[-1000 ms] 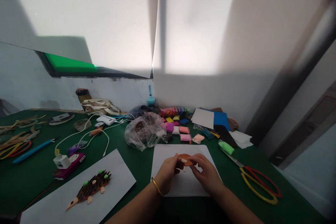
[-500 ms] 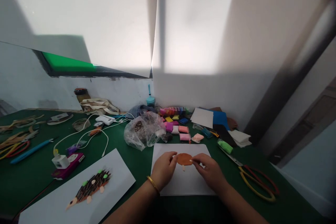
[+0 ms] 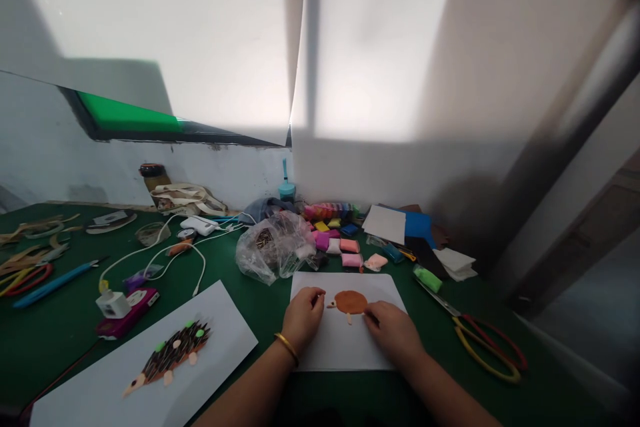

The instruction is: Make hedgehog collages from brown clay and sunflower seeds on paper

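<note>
A white sheet (image 3: 350,350) lies in front of me. On it is a flat brown oval (image 3: 351,302) with a small pale head piece (image 3: 332,305) at its left and a pale leg piece (image 3: 349,319) below. My left hand (image 3: 303,319) rests at the sheet's left side, fingers curled together just left of the head piece; whether anything small is between them is hidden. My right hand (image 3: 393,328) has its closed fingertips at the oval's lower right edge, and what they hold, if anything, cannot be made out.
At the left, another sheet (image 3: 105,407) bears a finished-looking hedgehog figure (image 3: 175,355). Scissors (image 3: 485,340) lie at the right. Behind are a plastic bag (image 3: 275,247), coloured clay packs (image 3: 351,260) and a blue cup (image 3: 287,192). Cables and a magenta power bank (image 3: 127,317) lie left.
My left hand has moved left, away from the oval, uncovering the head piece. My right hand has shifted slightly down, its fingers more curled.
</note>
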`<state>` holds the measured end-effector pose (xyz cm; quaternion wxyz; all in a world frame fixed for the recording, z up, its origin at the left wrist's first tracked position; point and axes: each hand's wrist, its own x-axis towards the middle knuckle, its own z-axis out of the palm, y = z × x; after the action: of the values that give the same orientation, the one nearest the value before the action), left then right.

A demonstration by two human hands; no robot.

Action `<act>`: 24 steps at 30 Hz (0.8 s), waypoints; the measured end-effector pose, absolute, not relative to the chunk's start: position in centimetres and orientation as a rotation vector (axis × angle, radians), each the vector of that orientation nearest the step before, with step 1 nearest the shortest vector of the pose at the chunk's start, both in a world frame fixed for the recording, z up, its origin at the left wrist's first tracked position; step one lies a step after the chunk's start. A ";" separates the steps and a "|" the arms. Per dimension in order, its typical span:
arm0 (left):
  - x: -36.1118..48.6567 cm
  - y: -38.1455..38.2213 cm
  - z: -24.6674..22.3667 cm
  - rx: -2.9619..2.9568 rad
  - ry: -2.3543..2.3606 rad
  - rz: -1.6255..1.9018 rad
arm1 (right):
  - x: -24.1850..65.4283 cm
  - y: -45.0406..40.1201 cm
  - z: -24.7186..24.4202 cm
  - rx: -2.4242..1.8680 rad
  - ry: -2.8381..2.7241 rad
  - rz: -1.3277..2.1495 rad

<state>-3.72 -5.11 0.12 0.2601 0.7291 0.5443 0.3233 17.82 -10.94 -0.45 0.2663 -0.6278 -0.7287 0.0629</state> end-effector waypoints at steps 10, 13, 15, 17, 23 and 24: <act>-3.8 -5.2 -0.1 2.021 1.466 0.854 | 17.4 -11.1 -0.6 -1.729 -2.044 0.114; -3.8 -5.2 -0.2 2.024 1.468 0.852 | 17.8 -11.2 -1.0 -1.698 -2.028 0.129; -3.7 -5.2 -0.2 2.032 1.474 0.848 | 18.1 -11.1 -1.1 -1.688 -1.998 0.155; -3.7 -5.2 -0.2 2.043 1.473 0.848 | 18.2 -11.1 -1.1 -1.681 -1.973 0.199; -3.6 -5.2 -0.3 2.055 1.474 0.860 | 18.1 -11.1 -0.5 -1.626 -1.987 0.238; -3.6 -5.2 -0.3 2.055 1.475 0.867 | 18.1 -11.1 -0.4 -1.626 -1.976 0.250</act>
<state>-3.63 -5.23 -0.35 0.2316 0.7477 0.5365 0.3153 18.11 -11.08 -0.43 0.2814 -0.6067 -0.7376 0.0932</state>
